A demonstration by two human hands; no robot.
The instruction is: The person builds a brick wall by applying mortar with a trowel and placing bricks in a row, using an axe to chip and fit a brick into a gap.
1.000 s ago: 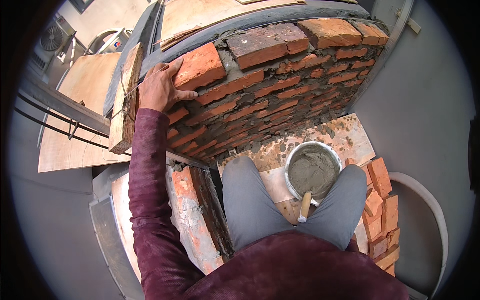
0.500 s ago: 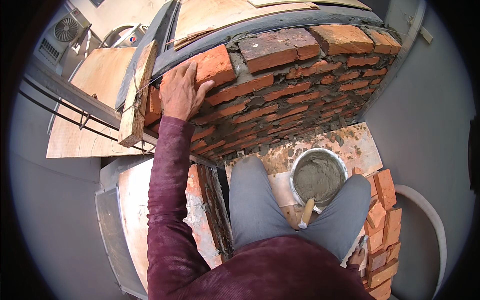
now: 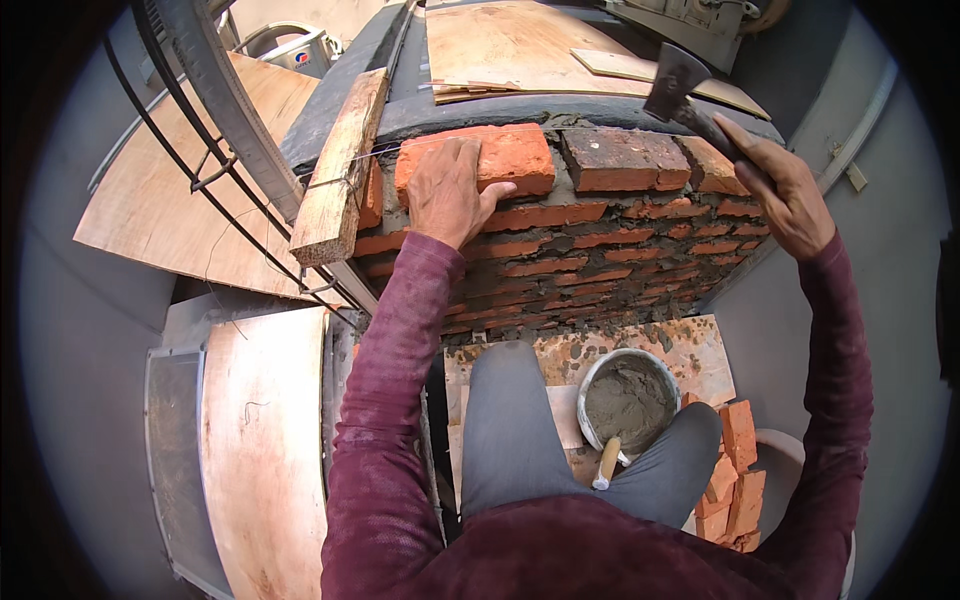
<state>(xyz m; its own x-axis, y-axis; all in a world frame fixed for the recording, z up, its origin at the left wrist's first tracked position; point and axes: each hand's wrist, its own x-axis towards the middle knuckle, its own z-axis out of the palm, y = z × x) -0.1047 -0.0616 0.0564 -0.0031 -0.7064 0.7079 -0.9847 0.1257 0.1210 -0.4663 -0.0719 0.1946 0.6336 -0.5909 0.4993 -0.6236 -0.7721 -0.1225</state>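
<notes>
My left hand (image 3: 450,200) grips the loose-looking red brick (image 3: 515,150) on the top course of the brick wall (image 3: 550,268), fingers over its face. Just left stands a wooden batten (image 3: 336,190) tied with wire, and a thin string runs along the top. My right hand (image 3: 790,205) holds a dark-headed hammer (image 3: 678,82) raised at the right, above a dark brick (image 3: 620,163) and its neighbour. Between my knees is a bucket (image 3: 585,395) of grey mortar, with a wooden handle (image 3: 608,462) at its front rim.
Bricks (image 3: 740,435) are piled right of my legs. Plywood sheets (image 3: 265,400) lie at lower left and beyond the wall. Steel bars (image 3: 195,170) and a metal rail run along the left. Grey walls (image 3: 880,260) enclose the sides. An outdoor air-conditioner unit sits at upper left.
My right hand has risen from beside the bricks at lower right with the hammer. My left hand stays on the brick. The view has shifted, so the wall appears lower.
</notes>
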